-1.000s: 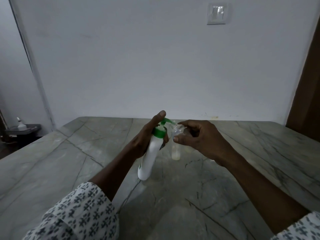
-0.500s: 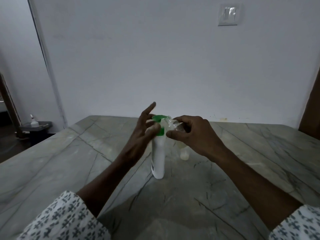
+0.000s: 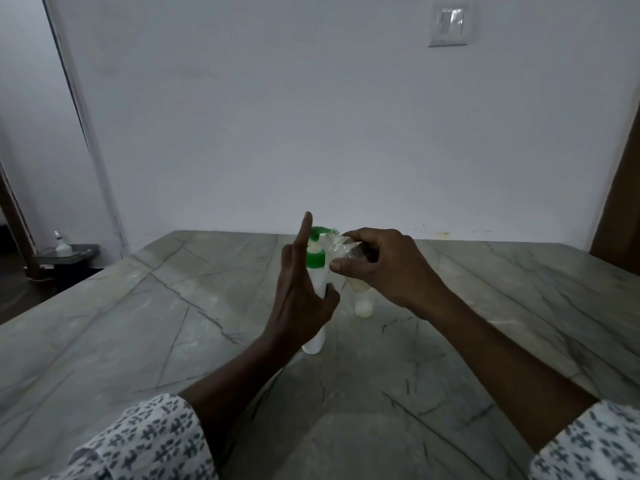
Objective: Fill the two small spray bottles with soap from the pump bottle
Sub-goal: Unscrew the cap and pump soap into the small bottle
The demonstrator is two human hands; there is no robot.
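A white pump bottle (image 3: 317, 277) with a green collar and green pump head stands upright on the marble table (image 3: 138, 323). My left hand (image 3: 299, 306) holds its body between thumb and palm, with the index finger pointing straight up beside the pump head. My right hand (image 3: 384, 268) grips a clear small spray bottle (image 3: 341, 247), tilted with its open neck right at the pump's nozzle. A second small bottle (image 3: 363, 304) with pale soap inside stands on the table just behind and below my right hand, partly hidden by it.
The white wall runs along the table's far edge, with a light switch (image 3: 448, 24) high up. A low shelf (image 3: 65, 256) with a small white bottle sits off the table at the left. A brown door edge (image 3: 620, 202) is at the right.
The pump bottle went from tilted and lifted to standing upright on the table. My left index finger rose off the pump head. The right hand kept the clear bottle at the nozzle.
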